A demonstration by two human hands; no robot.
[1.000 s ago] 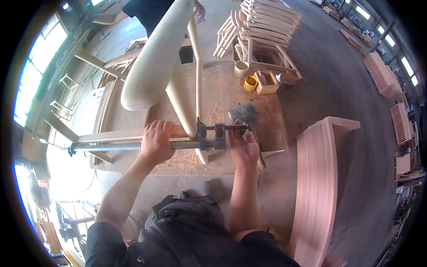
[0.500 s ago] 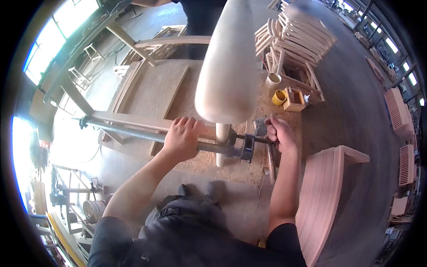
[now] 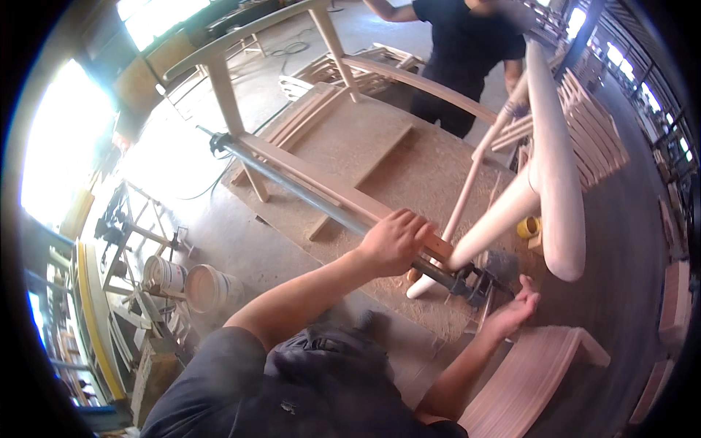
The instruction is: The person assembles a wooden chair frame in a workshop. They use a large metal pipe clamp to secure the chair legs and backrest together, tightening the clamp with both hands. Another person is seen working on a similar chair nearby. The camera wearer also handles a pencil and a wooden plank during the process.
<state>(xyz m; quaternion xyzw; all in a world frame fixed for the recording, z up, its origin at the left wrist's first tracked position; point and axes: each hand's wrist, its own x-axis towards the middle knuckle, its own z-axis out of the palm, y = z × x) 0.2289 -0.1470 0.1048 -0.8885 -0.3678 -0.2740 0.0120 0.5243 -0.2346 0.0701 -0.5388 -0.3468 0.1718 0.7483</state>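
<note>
A long pipe clamp (image 3: 292,191) lies along the front rail (image 3: 328,188) of a pale wooden seat frame. My left hand (image 3: 398,241) wraps over rail and pipe close to the clamp's screw end (image 3: 471,285). Beside that end is my right hand (image 3: 515,310), its fingers loosely bent and partly apart, with nothing visible in them. The frame's right front leg (image 3: 485,223) slants down to the joint by the clamp. A rounded armrest (image 3: 558,190) rises above my right hand. At the clamp's far end, its jaw (image 3: 219,141) sits by the left leg (image 3: 225,95).
The frame rests on a sawdust-covered board table (image 3: 365,157). A co-worker in a dark shirt (image 3: 467,66) stands across it. Stacked wooden parts (image 3: 595,139) are behind at right, with a yellow cup (image 3: 527,227). A curved slab (image 3: 529,372) stands near right; buckets (image 3: 208,288) at left.
The view has swung, so the frame and clamp appear turned, lower right end nearer me. My right hand has loosened from a fist by the clamp screw. My left hand stays on the clamp.
</note>
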